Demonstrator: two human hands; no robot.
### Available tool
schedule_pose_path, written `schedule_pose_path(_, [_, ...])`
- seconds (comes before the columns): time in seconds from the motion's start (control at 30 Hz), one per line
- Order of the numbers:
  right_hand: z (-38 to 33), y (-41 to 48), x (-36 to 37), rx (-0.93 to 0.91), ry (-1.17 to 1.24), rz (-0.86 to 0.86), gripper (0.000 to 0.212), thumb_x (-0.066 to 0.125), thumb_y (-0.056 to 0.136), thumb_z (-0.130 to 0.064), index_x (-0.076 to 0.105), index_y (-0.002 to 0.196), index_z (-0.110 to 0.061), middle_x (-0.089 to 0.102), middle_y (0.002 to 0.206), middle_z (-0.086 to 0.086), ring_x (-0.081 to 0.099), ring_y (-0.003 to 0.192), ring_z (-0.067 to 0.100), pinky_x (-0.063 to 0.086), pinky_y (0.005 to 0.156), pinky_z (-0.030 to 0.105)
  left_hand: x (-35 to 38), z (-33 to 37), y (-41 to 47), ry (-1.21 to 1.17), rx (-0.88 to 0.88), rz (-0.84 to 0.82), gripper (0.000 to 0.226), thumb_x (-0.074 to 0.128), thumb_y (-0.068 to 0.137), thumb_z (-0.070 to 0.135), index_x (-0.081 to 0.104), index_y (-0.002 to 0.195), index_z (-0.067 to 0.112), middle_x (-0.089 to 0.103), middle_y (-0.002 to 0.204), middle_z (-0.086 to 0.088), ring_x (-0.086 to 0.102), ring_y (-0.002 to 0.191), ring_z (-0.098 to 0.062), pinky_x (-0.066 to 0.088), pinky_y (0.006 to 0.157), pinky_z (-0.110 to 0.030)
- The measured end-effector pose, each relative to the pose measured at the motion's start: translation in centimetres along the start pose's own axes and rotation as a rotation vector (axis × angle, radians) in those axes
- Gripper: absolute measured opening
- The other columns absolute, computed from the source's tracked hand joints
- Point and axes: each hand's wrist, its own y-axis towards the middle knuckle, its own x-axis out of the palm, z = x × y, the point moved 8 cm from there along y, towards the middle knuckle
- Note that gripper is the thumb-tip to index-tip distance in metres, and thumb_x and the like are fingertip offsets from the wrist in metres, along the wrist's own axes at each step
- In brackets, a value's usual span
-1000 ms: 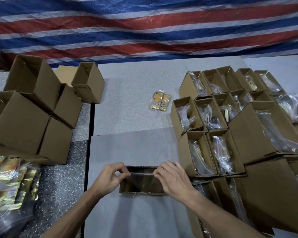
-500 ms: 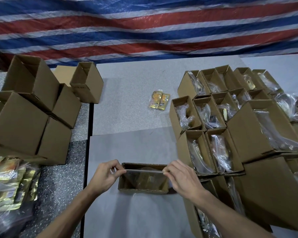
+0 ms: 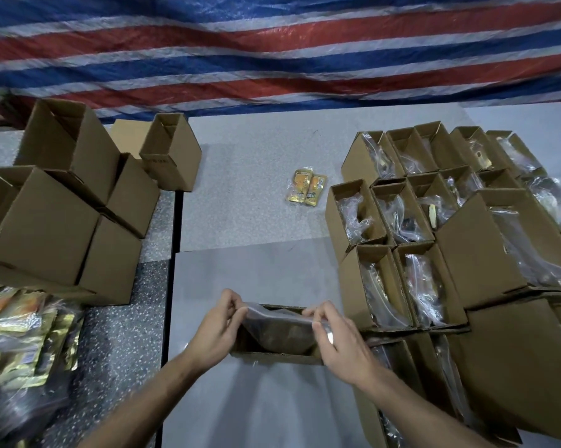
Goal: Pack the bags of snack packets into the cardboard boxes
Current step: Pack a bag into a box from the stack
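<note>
An open cardboard box (image 3: pixel 272 356) stands on the grey table in front of me. A clear plastic bag (image 3: pixel 274 321) of snack packets sits in its mouth, its top edge folded over. My left hand (image 3: pixel 216 328) pinches the bag's left end at the box's left rim. My right hand (image 3: pixel 339 342) pinches the right end over the right rim. The bag's contents look dark and are hard to make out.
Several packed boxes (image 3: pixel 411 227) with bags crowd the right side. Empty boxes (image 3: pixel 62 215) are stacked at the left. A heap of gold snack packets in plastic (image 3: pixel 20 344) lies at the lower left. Two loose gold packets (image 3: pixel 306 187) lie mid-table. A striped tarp hangs behind.
Both hands have gone from stretching the bag's top edge flat across the box mouth to folding it down, and they have come a little closer together.
</note>
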Motion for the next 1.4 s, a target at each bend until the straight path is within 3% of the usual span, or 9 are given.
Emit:
schedule_pose_path(0.1, [1.4, 0.0, 1.5, 0.135, -0.056, -0.144, 0.014, 0.039, 0.104, -0.028, 0.036, 0.091, -0.032, 0.060, 0.080, -0.010, 0.057, 0.072, 0.001, 0.044, 0.069, 0.037, 1.0, -1.0, -0.2, 0.114, -0.024, -0.094, 0.006, 0.047, 0.099, 0.037, 0.042, 0.095, 0.037, 0.067, 0.084, 0.006, 0.065, 0.080, -0.015, 0.052, 0.076, -0.042])
schedule_pose_path(0.2, [1.5, 0.6, 1.6, 0.178, -0.024, -0.136, 0.011, 0.036, 0.105, -0.026, 0.038, 0.094, -0.024, 0.068, 0.098, -0.006, 0.064, 0.087, 0.011, 0.048, 0.080, 0.038, 2.5, -1.0, 0.0, 0.324, -0.049, -0.235, 0.027, 0.055, 0.082, 0.045, 0.045, 0.107, 0.041, 0.070, 0.091, 0.018, 0.065, 0.088, -0.004, 0.051, 0.082, -0.032])
schedule_pose_path(0.3, [1.4, 1.2, 2.2, 0.207, -0.092, -0.195, 0.008, 0.037, 0.102, -0.028, 0.037, 0.095, -0.025, 0.069, 0.112, -0.001, 0.065, 0.097, 0.021, 0.050, 0.084, 0.039, 3.4, -1.0, 0.7, 0.748, -0.073, -0.263, 0.044, 0.059, 0.074, 0.051, 0.057, 0.116, 0.037, 0.070, 0.103, 0.015, 0.063, 0.099, -0.012, 0.045, 0.077, -0.025])
schedule_pose_path(0.43, [1.0, 1.6, 2.9, 0.186, -0.340, -0.277, 0.015, 0.044, 0.087, -0.027, 0.033, 0.096, -0.030, 0.064, 0.098, -0.001, 0.061, 0.088, 0.031, 0.051, 0.080, 0.043, 4.9, -0.1, 1.4, 0.963, -0.101, -0.215, 0.026, 0.054, 0.086, 0.035, 0.061, 0.109, 0.026, 0.068, 0.112, 0.006, 0.058, 0.107, -0.022, 0.038, 0.085, -0.027])
schedule_pose_path(0.57, [1.0, 2.2, 3.4, 0.200, -0.455, -0.252, 0.044, 0.052, 0.090, -0.022, 0.035, 0.130, -0.026, 0.066, 0.116, 0.007, 0.063, 0.106, 0.036, 0.050, 0.090, 0.041, 5.8, -0.3, 1.8, 0.954, -0.217, -0.186, 0.035, 0.056, 0.079, 0.042, 0.057, 0.105, 0.019, 0.064, 0.114, 0.001, 0.060, 0.107, -0.024, 0.040, 0.085, -0.031])
schedule_pose_path(0.73, [1.0, 2.8, 3.4, 0.205, -0.456, -0.197, 0.049, 0.049, 0.090, -0.014, 0.037, 0.135, -0.030, 0.068, 0.114, 0.005, 0.063, 0.107, 0.032, 0.049, 0.093, 0.039, 7.5, -0.9, 2.4, 1.010, -0.320, -0.190, 0.070, 0.064, 0.078, 0.063, 0.049, 0.124, 0.013, 0.058, 0.125, -0.003, 0.058, 0.116, -0.023, 0.040, 0.097, -0.035])
schedule_pose_path(0.97, [0.5, 2.8, 3.1, 0.157, -0.376, -0.144, 0.010, 0.050, 0.097, -0.029, 0.057, 0.104, -0.027, 0.066, 0.108, -0.002, 0.058, 0.106, 0.021, 0.042, 0.089, 0.032, 7.0, -0.2, 3.0, 0.948, -0.219, -0.229, 0.019, 0.052, 0.086, 0.015, 0.062, 0.103, 0.015, 0.064, 0.115, -0.005, 0.062, 0.106, -0.029, 0.041, 0.079, -0.032])
schedule_pose_path(1.2, [1.0, 2.7, 2.3, 0.186, -0.294, -0.185, 0.012, 0.043, 0.099, -0.032, 0.051, 0.090, -0.030, 0.061, 0.099, -0.006, 0.057, 0.101, 0.018, 0.044, 0.088, 0.033, 5.6, -1.1, 2.2, 0.718, -0.067, -0.445, 0.036, 0.059, 0.090, 0.048, 0.058, 0.119, 0.027, 0.058, 0.116, 0.009, 0.059, 0.102, -0.014, 0.048, 0.087, -0.031])
schedule_pose_path(1.4, [1.5, 3.4, 2.3, 0.305, -0.383, -0.204, 0.041, 0.032, 0.091, -0.031, 0.070, 0.097, -0.018, 0.063, 0.113, 0.004, 0.056, 0.112, 0.021, 0.044, 0.103, 0.035, 4.8, -1.1, 1.9, 0.717, -0.022, -0.486, 0.016, 0.057, 0.092, 0.045, 0.053, 0.085, 0.031, 0.057, 0.094, 0.016, 0.055, 0.089, -0.008, 0.042, 0.075, -0.026])
